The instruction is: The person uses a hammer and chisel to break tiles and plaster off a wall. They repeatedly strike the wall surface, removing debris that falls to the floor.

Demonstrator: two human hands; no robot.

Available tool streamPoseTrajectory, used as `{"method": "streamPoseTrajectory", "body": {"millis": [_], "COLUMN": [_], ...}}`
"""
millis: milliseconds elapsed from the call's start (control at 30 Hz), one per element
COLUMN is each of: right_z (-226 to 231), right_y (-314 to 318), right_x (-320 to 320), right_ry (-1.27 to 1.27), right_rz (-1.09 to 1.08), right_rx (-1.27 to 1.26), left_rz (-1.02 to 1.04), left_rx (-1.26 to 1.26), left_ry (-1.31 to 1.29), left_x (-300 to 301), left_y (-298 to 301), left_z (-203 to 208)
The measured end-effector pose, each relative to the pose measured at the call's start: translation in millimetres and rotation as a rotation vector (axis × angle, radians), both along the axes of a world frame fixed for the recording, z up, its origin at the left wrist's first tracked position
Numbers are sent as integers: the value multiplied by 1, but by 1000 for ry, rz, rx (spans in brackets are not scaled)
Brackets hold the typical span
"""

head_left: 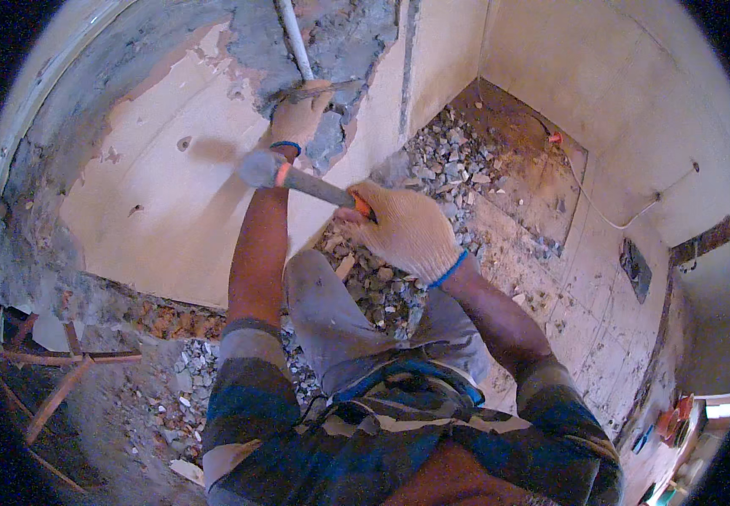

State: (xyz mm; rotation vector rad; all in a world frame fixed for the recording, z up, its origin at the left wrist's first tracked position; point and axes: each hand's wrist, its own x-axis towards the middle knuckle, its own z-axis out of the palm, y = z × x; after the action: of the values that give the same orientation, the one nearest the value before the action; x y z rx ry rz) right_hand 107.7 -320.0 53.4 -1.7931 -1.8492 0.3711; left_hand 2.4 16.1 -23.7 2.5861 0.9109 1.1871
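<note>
My right hand, in a cream knitted glove with a blue cuff, is closed round the handle of a hammer. The hammer has a blunt grey head, slightly blurred, and orange bands on its shaft; it is raised in front of my left wrist. Further up, my left hand, gloved the same way, is pressed against the broken wall and closed round a thin dark metal chisel, partly hidden by the fingers. Just above that hand, a pale pipe runs down the exposed grey masonry. Cream plaster still covers the wall to the left.
Broken rubble lies along the wall base and between my legs. A white cable with a red end crosses the floor corner at right. Reddish bars stand at lower left. Several coloured items are at far lower right.
</note>
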Motion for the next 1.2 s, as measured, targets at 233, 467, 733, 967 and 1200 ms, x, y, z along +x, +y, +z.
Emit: {"method": "streamPoseTrajectory", "body": {"millis": [233,467,733,967,1200], "right_z": [-86,-75,-31,-40,-48], "right_y": [-67,-70,-57,-77,-77], "right_x": [23,40,25,31,35], "right_ry": [285,299,326,217,234], "right_rz": [-102,-110,-72,-86,-139], "right_rx": [-255,-142,-48,-158,-230], "left_rz": [193,183,213,156,160], "left_rx": [-216,-168,-239,-174,-153], "left_ry": [47,1,-78,-52,-83], "left_x": [4,10,13,9,10], "left_y": [-15,-18,-6,0,-7], "left_z": [9,17,11,4,6]}}
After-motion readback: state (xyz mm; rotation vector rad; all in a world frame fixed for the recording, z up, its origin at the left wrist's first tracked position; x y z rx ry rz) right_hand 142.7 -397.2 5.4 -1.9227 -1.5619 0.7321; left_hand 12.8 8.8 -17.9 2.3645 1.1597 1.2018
